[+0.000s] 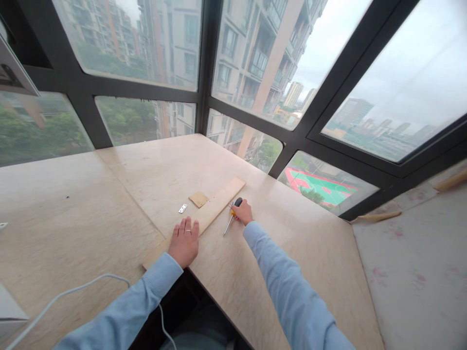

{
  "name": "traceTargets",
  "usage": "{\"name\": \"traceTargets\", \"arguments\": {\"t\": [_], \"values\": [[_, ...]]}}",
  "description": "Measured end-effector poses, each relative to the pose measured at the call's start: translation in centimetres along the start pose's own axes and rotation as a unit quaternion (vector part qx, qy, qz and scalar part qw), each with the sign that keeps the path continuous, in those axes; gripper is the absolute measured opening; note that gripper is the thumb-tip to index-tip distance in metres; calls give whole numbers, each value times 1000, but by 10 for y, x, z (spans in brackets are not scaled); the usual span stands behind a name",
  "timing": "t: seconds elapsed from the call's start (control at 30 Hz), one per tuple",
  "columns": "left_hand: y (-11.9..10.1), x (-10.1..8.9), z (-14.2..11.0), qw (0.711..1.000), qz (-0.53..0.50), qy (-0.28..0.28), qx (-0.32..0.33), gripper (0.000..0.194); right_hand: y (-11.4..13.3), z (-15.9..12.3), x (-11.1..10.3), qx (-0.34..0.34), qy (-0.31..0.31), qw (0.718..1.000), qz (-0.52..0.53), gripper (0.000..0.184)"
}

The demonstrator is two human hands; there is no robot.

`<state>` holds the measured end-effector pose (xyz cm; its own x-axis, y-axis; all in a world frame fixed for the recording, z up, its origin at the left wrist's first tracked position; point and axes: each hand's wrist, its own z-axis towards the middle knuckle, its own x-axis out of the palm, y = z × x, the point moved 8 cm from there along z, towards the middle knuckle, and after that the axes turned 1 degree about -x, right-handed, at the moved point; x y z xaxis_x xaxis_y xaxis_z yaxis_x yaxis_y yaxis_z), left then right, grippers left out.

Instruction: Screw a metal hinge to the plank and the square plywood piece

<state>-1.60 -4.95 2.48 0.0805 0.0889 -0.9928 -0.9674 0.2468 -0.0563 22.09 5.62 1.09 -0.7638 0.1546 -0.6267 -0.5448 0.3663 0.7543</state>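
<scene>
My left hand [185, 244] lies flat with its fingers stretched out on a long, narrow wooden board [222, 200], which rests diagonally on the tabletop. To the right of the board, my right hand [243, 212] is closed around a screwdriver [238, 201] with a black and yellow handle. Its metal shaft points down and to the left. Some thin metal bits show by the fingers, too small to make out. Beside the board's left edge lie a small square piece of wood [197, 199] and a small silver hinge [183, 208].
The pale marble-patterned tabletop [91, 209] reaches to dark-framed windows. A white cable [73, 292] crosses the lower left, near a white box [9, 311]. The table's front edge drops off below my left hand. A papered wall [412, 267] stands at the right.
</scene>
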Motion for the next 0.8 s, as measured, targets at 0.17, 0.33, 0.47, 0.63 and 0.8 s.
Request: {"name": "traceTargets", "arguments": {"t": [0.17, 0.33, 0.47, 0.63, 0.8], "values": [[-1, 1, -2, 1000, 9, -7, -1, 53, 4, 6, 12, 5, 34, 998, 43, 40], [-2, 2, 0, 999, 29, 24, -8, 53, -1, 1, 15, -4, 66, 993, 103, 50], [2, 0, 5, 995, 26, 99, -1, 58, -17, -24, 3, -42, 55, 989, 129, 59], [-5, -14, 9, 989, 15, 148, -7, 65, -54, -78, -26, -110, 32, 982, 153, 43], [-82, -34, -1, 985, -10, 119, 123, 65, -104, -131, -64, -131, 26, 965, 226, 34]]}}
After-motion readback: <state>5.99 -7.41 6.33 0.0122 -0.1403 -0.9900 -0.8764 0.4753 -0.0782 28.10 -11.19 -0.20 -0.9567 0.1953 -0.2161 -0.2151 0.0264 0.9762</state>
